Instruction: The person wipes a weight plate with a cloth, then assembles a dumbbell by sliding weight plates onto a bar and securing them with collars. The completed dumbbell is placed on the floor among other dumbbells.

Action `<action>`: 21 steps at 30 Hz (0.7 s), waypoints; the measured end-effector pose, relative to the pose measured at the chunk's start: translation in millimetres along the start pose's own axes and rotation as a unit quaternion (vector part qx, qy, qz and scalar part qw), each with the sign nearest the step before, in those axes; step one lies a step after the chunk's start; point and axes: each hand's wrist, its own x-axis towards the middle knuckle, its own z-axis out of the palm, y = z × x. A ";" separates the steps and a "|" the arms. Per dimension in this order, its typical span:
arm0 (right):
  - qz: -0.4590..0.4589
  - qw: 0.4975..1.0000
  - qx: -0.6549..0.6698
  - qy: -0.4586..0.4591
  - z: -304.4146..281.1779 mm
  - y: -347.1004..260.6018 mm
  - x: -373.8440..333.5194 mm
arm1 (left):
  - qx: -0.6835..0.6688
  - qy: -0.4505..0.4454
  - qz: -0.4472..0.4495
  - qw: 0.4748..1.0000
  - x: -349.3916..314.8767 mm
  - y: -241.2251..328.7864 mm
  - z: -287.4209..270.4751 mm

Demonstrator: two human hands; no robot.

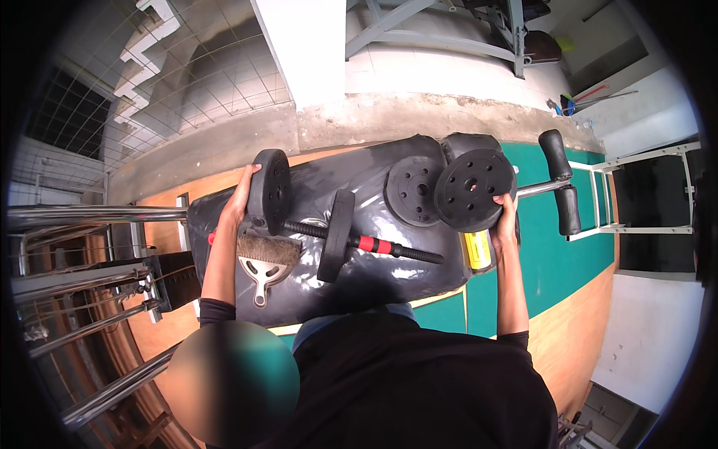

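Observation:
My left hand [244, 193] grips the rim of a black weight plate [275, 188] standing on edge at the left of a black padded bench [314, 176]. My right hand [506, 217] holds another black weight plate [467, 196], tilted with its holed face up. It partly covers a third plate [411, 187] lying flat. Between my hands lies a black dumbbell bar [419, 254] with red bands, carrying an upright weight plate [337, 236]. Whether the bar's left end touches the left-hand plate, I cannot tell. Beside my left forearm rests a pale-handled brush [267, 260] with brown bristles.
A yellow cylindrical container [476, 251] lies beside my right forearm. Black foam rollers [554, 153] extend from the bench's right end, near a white metal frame [651, 157]. Chrome bars [90, 217] stand at the left. Green matting [561, 262] covers part of the floor.

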 end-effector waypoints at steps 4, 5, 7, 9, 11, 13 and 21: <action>-0.048 0.996 -0.078 0.006 -26.0 10.4 9.3 | 0.020 0.001 -0.005 1.000 10.1 -1.4 -2.0; -0.073 0.991 -0.112 0.007 -19.7 5.9 4.4 | 0.019 0.004 -0.005 1.000 11.8 -2.8 -2.6; -0.085 0.986 -0.144 0.008 -18.1 2.5 2.8 | 0.007 -0.005 -0.001 1.000 16.4 -2.8 -4.1; -0.060 0.988 -0.140 0.008 -22.6 0.5 5.9 | 0.002 -0.011 0.002 1.000 19.0 -1.4 -2.5; -0.053 0.993 -0.106 0.018 -20.7 0.5 5.4 | 0.006 -0.007 0.004 1.000 14.7 7.7 2.7; -0.051 0.995 -0.076 0.034 -31.7 9.0 14.3 | -0.004 -0.022 0.002 1.000 21.9 15.2 3.9; -0.014 0.993 0.039 0.115 -52.5 23.6 0.9 | 0.134 -0.029 0.087 0.987 5.3 106.9 66.9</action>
